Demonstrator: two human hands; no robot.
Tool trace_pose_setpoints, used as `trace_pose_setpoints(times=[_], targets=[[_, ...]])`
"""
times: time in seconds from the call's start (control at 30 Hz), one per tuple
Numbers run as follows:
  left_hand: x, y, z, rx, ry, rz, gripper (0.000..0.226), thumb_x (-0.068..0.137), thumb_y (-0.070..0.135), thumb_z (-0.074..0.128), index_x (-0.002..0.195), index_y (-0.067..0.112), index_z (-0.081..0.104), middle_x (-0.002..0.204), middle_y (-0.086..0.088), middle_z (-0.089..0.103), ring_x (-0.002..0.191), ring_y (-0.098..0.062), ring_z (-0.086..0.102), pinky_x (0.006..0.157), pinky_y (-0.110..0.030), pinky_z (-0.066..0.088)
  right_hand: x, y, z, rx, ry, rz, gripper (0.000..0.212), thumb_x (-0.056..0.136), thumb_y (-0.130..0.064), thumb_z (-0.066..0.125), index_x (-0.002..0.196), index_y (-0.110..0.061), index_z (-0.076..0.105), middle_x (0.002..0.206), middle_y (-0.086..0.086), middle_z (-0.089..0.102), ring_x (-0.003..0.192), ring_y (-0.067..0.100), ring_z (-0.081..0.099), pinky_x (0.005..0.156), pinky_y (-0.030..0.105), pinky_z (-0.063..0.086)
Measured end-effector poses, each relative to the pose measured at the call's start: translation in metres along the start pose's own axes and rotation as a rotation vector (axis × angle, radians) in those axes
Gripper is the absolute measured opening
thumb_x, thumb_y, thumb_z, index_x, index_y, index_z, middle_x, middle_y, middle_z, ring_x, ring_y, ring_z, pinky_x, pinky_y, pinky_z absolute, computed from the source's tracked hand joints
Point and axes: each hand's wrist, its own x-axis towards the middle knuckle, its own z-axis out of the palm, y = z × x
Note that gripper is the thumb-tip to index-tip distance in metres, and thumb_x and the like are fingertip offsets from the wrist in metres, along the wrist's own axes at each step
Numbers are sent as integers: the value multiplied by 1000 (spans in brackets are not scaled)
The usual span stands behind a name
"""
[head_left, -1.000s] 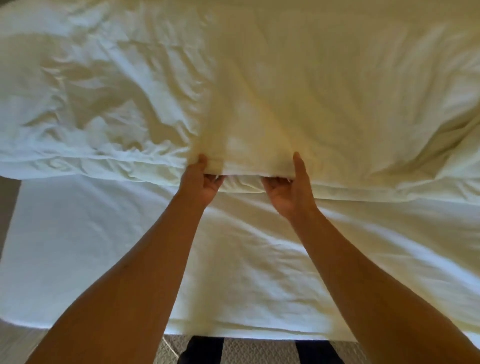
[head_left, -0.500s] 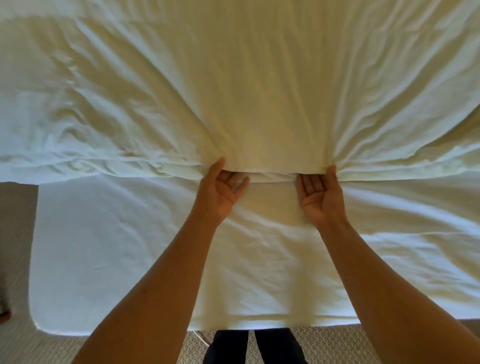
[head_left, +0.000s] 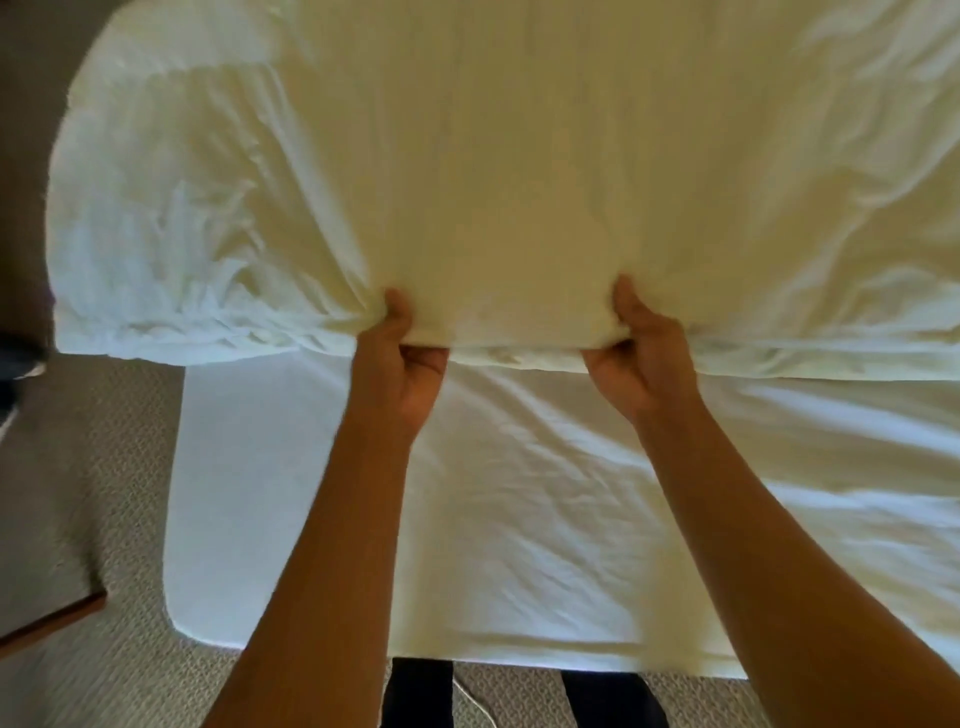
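Note:
A cream white duvet (head_left: 519, 171) lies across the far part of the bed, its near edge running left to right through the middle of the view. My left hand (head_left: 408, 364) grips that edge from below, thumb on top of the fabric. About a forearm's length to the right, my right hand (head_left: 641, 358) grips the same edge the same way. The stretch of duvet between the two hands is bunched and lifted a little. Below the edge the white fitted sheet (head_left: 519, 519) covers the mattress and shows soft creases.
The mattress's near left corner (head_left: 179, 623) is rounded, with beige carpet (head_left: 93, 519) beside and in front of it. A brown wooden corner (head_left: 78, 608) juts in at the lower left. My dark trouser legs (head_left: 421, 691) stand at the bed's foot.
Both hands had their fingers spread under the edge half a second ago; they now curl round it. The duvet's left end has come into view, hanging over the bed's left side.

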Motion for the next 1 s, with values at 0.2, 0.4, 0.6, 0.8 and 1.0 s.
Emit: trace_pose_setpoints(times=[0.2,0.4,0.6,0.8,1.0], targets=[[25,-1,-55,338,7,-273,24,87,30,63,108,17,62,98,-4,73,91,-19,71,86,-44,57,11,39,-41,-39,315,-26,14,87,-7,63,100,-12,67,89,4,76,81,16,74,78,39,61],[38,107,-75,48,-1,-68,38,94,30,60,129,15,58,110,-8,71,110,-28,65,97,-47,51,16,161,35,-226,202,133,23,78,-19,70,100,-13,64,92,9,75,90,24,72,86,39,59],[63,220,-77,-61,-108,103,23,97,14,55,118,9,62,105,-12,72,106,-27,65,102,-50,47,40,216,139,-67,45,18,19,82,3,61,95,-9,67,87,11,75,80,22,73,82,42,56],[72,203,-145,32,95,-57,19,96,10,55,113,16,62,122,-6,64,99,-21,67,77,-42,61,40,243,82,-298,297,49,30,75,-11,75,101,-15,62,80,2,76,76,15,74,65,37,61],[62,208,-207,-49,520,-22,26,95,41,59,96,15,62,92,-2,71,78,-14,69,57,-23,57,23,279,59,-325,424,172,26,91,-36,64,87,-10,66,84,7,73,80,20,74,79,41,60]])
